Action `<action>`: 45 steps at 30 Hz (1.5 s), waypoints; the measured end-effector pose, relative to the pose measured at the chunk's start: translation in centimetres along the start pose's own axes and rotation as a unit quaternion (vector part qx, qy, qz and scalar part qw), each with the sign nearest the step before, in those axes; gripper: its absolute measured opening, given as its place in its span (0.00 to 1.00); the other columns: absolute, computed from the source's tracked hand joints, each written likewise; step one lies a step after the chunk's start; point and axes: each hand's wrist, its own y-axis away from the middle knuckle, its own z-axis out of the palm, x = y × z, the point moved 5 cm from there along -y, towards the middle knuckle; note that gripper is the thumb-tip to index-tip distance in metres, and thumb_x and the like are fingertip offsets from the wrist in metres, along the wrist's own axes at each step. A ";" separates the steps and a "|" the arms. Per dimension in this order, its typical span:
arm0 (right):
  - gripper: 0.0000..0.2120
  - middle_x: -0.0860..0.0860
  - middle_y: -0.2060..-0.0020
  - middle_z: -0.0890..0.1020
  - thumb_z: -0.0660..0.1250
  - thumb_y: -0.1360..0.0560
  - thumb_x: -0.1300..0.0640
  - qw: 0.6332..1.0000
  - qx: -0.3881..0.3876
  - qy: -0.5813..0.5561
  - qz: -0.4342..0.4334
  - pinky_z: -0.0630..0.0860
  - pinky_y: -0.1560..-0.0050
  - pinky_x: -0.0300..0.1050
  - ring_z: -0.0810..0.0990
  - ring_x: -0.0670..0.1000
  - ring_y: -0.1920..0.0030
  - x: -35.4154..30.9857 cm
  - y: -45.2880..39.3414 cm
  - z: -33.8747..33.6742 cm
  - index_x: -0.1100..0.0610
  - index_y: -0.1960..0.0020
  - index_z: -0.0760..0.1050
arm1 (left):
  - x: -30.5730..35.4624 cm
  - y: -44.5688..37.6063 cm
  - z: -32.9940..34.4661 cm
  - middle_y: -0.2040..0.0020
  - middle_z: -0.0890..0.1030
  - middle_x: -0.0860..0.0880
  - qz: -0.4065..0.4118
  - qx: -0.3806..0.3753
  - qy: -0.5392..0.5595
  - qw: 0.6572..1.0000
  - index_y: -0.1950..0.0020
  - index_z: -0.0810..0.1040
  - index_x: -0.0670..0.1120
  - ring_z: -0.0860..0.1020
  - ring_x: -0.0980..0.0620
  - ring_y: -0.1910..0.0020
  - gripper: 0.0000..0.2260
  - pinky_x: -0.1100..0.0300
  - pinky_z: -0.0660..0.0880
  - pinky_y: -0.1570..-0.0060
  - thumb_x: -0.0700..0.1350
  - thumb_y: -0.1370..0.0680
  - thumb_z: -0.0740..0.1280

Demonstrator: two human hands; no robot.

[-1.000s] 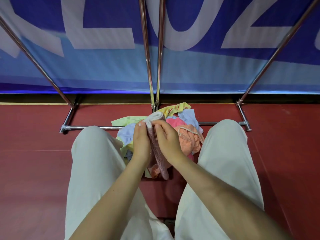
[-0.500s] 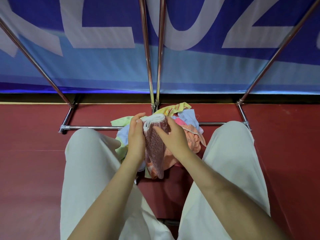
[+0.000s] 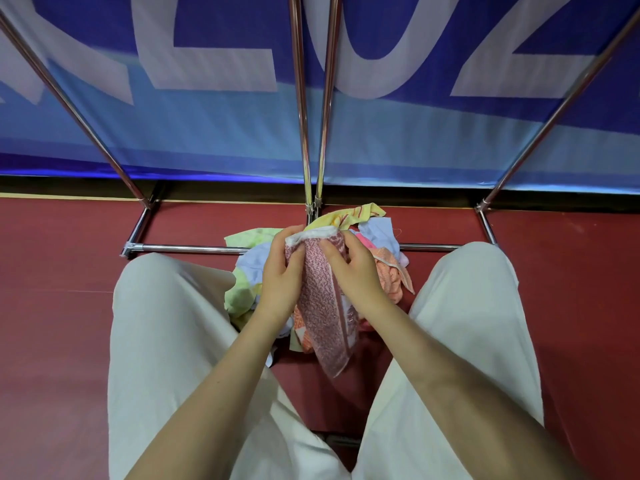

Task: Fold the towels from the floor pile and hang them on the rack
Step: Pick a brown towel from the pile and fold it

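Observation:
A pink-and-white speckled towel (image 3: pixel 323 306) hangs lengthwise between my knees, its white-edged top held up. My left hand (image 3: pixel 282 273) grips the towel's upper left edge. My right hand (image 3: pixel 353 268) pinches its upper right side, fingers curled over the fabric. Behind and under the towel lies the floor pile (image 3: pixel 381 244) of yellow, green, pale blue, pink and orange towels. The chrome rack (image 3: pixel 313 98) rises right behind the pile, with two central poles and a slanted pole at each side.
My cream-trousered knees (image 3: pixel 478 306) flank the pile on the red floor (image 3: pixel 55 306). The rack's low crossbar (image 3: pixel 194 249) runs along the floor behind the pile. A blue banner (image 3: pixel 207 116) with large white letters fills the background.
The towel has been spread wider between my hands and its top turned more toward me. Both hands shifted slightly apart along its upper edge.

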 end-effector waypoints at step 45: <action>0.05 0.48 0.64 0.78 0.62 0.26 0.58 0.972 -0.156 0.161 0.074 0.70 0.60 0.41 0.75 0.46 0.63 -9.9 -6.3 0.6 0.52 0.60 0.73 | 9.0 -11.9 -14.0 0.40 0.76 0.46 0.083 0.204 0.055 0.974 0.36 0.72 0.47 0.76 0.56 0.47 0.14 0.64 0.72 0.45 0.37 0.20 0.61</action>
